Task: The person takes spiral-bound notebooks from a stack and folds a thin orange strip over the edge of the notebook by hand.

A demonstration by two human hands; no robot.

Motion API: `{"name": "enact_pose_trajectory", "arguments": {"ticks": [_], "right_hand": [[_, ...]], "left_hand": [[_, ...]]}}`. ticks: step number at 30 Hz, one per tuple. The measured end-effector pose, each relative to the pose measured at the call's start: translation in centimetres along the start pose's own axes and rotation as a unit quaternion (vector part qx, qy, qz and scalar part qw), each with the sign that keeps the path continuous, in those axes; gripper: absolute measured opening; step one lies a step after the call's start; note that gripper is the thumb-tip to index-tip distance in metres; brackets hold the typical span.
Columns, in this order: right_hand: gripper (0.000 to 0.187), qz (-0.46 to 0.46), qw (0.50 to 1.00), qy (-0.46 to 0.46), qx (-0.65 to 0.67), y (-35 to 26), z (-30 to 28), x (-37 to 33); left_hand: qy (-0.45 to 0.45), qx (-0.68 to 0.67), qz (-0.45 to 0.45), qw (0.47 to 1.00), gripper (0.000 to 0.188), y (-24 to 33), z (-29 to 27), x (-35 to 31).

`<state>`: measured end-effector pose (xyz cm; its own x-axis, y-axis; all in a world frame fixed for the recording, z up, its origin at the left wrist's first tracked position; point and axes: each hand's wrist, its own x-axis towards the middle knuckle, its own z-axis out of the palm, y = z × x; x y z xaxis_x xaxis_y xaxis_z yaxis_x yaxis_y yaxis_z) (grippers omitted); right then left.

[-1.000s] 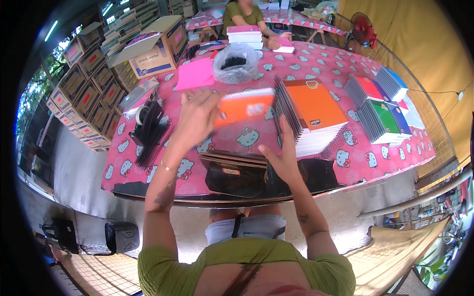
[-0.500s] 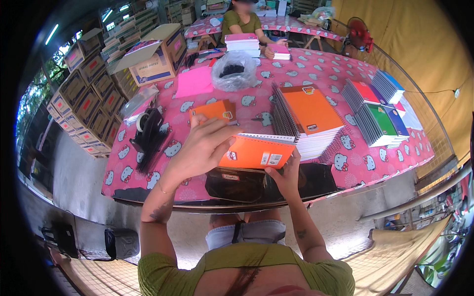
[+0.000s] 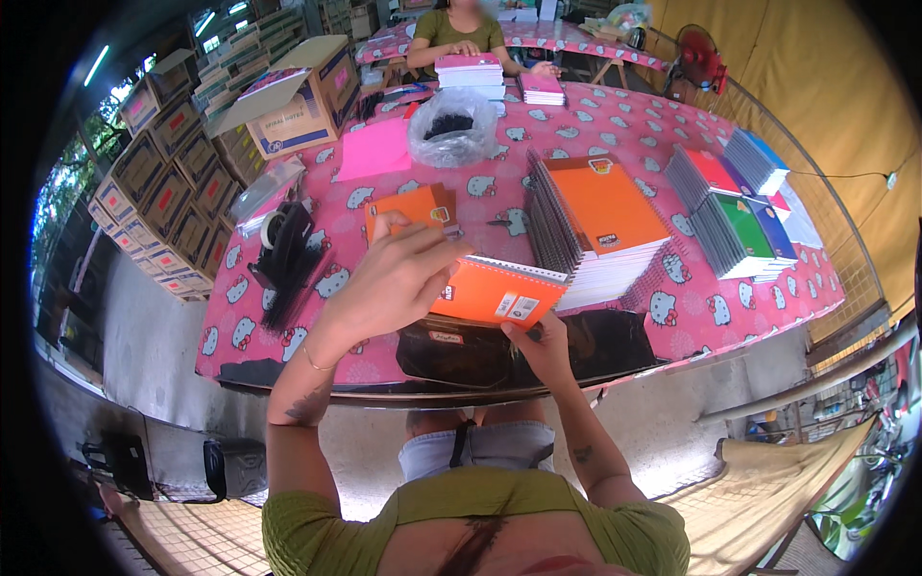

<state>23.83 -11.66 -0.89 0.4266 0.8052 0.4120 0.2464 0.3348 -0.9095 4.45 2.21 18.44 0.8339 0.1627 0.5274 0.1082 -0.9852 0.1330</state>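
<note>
An orange notebook (image 3: 490, 294) is held up near the table's front edge, its edge with a row of punched holes facing up. My left hand (image 3: 399, 274) grips its left end, fingers bent over the top corner. At the lower right corner, my right hand (image 3: 540, 338) pinches it with the thumb in front. Behind my left hand lies another orange notebook (image 3: 408, 213) on the table. A tall stack of orange spiral notebooks (image 3: 607, 206) stands just right of the held one. Below the notebook is a dark box-like thing (image 3: 437, 355), partly covered.
A black tape dispenser (image 3: 285, 240) with thin black strands sits at the left. Farther back are a clear plastic bag (image 3: 451, 130), pink sheets (image 3: 375, 152) and an open carton (image 3: 305, 101). Coloured notebook stacks (image 3: 735, 226) stand right. Across the table, a person (image 3: 459, 38) handles pink notebooks.
The held notebook and my right hand have shifted slightly left. Across the table, the other person has sat more upright, one hand now on the taller stack and the other off the pink notebooks.
</note>
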Motion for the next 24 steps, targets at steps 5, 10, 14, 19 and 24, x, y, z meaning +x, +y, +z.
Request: {"name": "enact_pose_trajectory", "arguments": {"ticks": [5, 10, 14, 19, 24], "right_hand": [[0.062, 0.008, 0.995, 0.019, 0.102, 0.1, 1.4, 0.1], [0.069, 0.041, 0.995, -0.052, 0.075, 0.2, 3.0, -0.2], [0.069, 0.051, 0.996, 0.004, 0.070, 0.7, 4.4, -0.1], [0.071, 0.047, 0.998, -0.033, 0.036, 0.8, 3.6, 0.6], [0.065, -0.229, 0.935, 0.135, -0.235, -3.1, -1.2, 1.9]], "left_hand": [[0.001, 0.083, -0.042, 0.996, 0.030, -0.6, 3.3, -4.1], [0.105, 0.140, -0.168, 0.970, 0.047, -0.3, 8.8, -10.6], [0.249, -0.394, -0.412, 0.783, 0.057, -1.3, 12.9, -13.7], [0.292, -0.399, -0.432, 0.754, 0.056, -1.2, 13.5, -13.9], [0.204, 0.052, -0.469, 0.858, 0.049, -12.6, 11.8, -18.5]]}}
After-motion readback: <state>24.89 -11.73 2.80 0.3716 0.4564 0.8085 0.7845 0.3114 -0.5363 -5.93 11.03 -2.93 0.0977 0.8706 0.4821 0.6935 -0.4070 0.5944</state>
